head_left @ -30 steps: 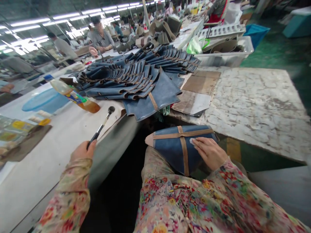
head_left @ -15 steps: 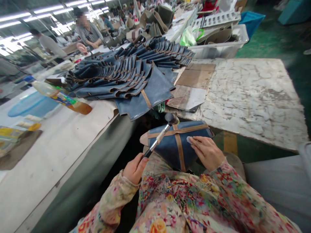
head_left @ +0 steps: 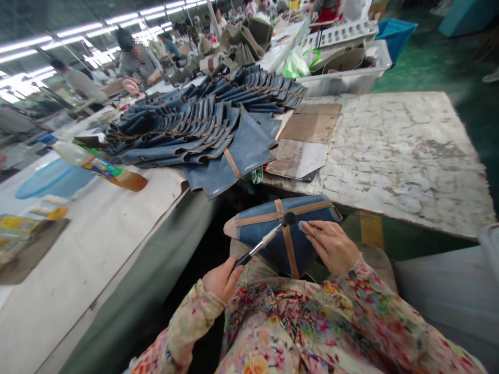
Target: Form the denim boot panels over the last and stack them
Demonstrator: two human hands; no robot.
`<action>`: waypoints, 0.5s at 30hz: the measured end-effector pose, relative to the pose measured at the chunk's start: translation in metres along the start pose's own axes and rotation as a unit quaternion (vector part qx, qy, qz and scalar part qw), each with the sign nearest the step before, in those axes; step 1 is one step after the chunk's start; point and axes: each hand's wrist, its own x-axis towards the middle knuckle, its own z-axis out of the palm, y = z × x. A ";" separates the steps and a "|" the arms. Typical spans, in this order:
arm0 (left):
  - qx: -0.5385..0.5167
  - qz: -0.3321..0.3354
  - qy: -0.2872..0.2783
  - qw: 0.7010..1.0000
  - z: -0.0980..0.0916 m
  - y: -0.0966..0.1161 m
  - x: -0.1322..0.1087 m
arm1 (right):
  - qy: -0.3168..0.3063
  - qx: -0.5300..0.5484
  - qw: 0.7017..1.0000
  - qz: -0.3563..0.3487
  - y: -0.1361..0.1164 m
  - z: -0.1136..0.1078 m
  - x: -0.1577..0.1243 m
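The left hand (head_left: pixel 222 280) wraps closed around a small hammer (head_left: pixel 261 242), its head over a blue leather shoe upper (head_left: pixel 259 231) on the lap (head_left: pixel 273 332); the right hand (head_left: pixel 331 246) lies spread on the upper, where a glancing blow could strike it

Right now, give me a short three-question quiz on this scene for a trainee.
1. Which hand grips the small hammer?
2. True or false: the blue piece with tan strips rests on the person's lap.
3. What lies on its side on the white-covered table, left of the blue pile?

Key:
1. The left hand
2. True
3. A plastic bottle
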 end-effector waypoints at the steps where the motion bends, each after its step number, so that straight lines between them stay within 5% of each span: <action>1: -0.006 0.008 0.008 1.000 -0.002 0.000 0.000 | -0.001 -0.001 1.000 -0.002 0.000 0.000 0.000; 5: -0.031 0.001 0.033 0.999 -0.007 -0.004 0.000 | 0.005 0.002 1.000 0.007 -0.001 -0.001 -0.001; 10: -0.021 -0.017 -0.009 1.000 0.003 -0.007 0.003 | 0.012 -0.006 1.000 0.010 -0.001 0.000 -0.001; 15: -0.074 0.020 0.032 0.997 0.006 0.000 0.009 | 0.007 -0.007 1.000 0.006 0.000 0.000 -0.005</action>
